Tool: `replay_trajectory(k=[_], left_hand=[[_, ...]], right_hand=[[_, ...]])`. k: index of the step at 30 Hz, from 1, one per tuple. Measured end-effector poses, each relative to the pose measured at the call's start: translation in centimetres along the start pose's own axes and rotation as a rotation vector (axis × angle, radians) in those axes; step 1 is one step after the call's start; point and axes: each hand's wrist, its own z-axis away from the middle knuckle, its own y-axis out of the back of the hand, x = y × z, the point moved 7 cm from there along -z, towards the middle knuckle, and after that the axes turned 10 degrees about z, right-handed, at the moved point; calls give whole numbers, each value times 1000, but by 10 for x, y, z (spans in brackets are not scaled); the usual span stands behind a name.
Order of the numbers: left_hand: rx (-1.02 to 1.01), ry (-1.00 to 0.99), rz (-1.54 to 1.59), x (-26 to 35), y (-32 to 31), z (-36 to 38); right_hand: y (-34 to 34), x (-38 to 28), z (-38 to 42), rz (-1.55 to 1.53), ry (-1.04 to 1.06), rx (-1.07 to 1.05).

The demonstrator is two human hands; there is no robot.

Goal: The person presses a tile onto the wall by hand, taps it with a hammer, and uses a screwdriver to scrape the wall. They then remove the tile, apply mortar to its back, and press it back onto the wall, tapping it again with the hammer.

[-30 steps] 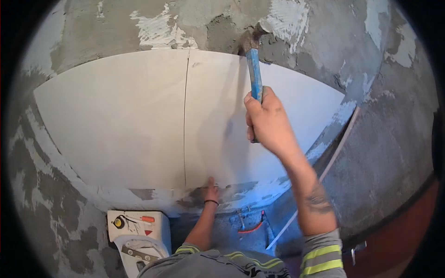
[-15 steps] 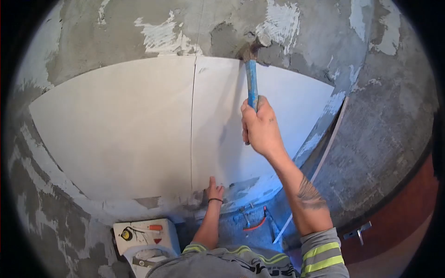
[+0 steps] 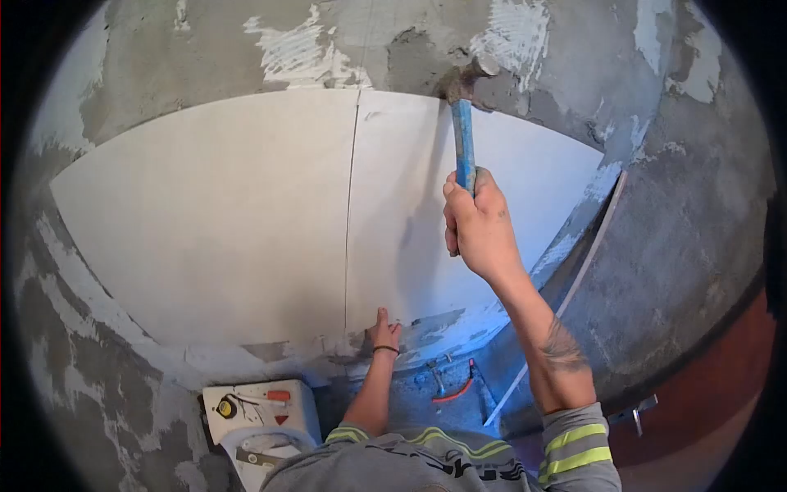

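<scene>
My right hand [image 3: 482,221] is wrapped round the blue handle of a hammer [image 3: 464,135]. The hammer's stained metal head overlaps the top edge of the right-hand pale tile [image 3: 492,197] on the wall. Low down, my left hand [image 3: 384,334] rests at that tile's bottom edge, one finger stretched up over its face and the others spread to the side. A second pale tile [image 3: 221,213] sits to the left, parted from the first by a thin dark vertical joint.
Bare grey wall with patches of ridged adhesive [image 3: 299,53] surrounds the tiles. Below left stands a white toilet [image 3: 307,414] with a tape measure [image 3: 226,407] and a red-handled tool [image 3: 277,395] on top. A thin strip [image 3: 586,266] leans at right, near a reddish door [image 3: 697,402].
The tiles, hammer and right hand appear shifted slightly right, as the view has turned a little. My right hand keeps its grip on the hammer; my left hand stays at the bottom edge.
</scene>
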Motion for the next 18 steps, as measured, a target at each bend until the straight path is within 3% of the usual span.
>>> replay_trajectory(k=[8, 12, 16, 18], left_hand=[[38, -47, -9, 8, -11, 3], [95, -36, -31, 9, -12, 2], [4, -24, -26, 6, -6, -13], [15, -22, -49, 3, -6, -18]], right_hand=[[6, -6, -7, -89, -80, -91], [-12, 8, -8, -173, -20, -45], [8, -5, -9, -23, -71, -102], [-6, 6, -8, -107, -58, -77]])
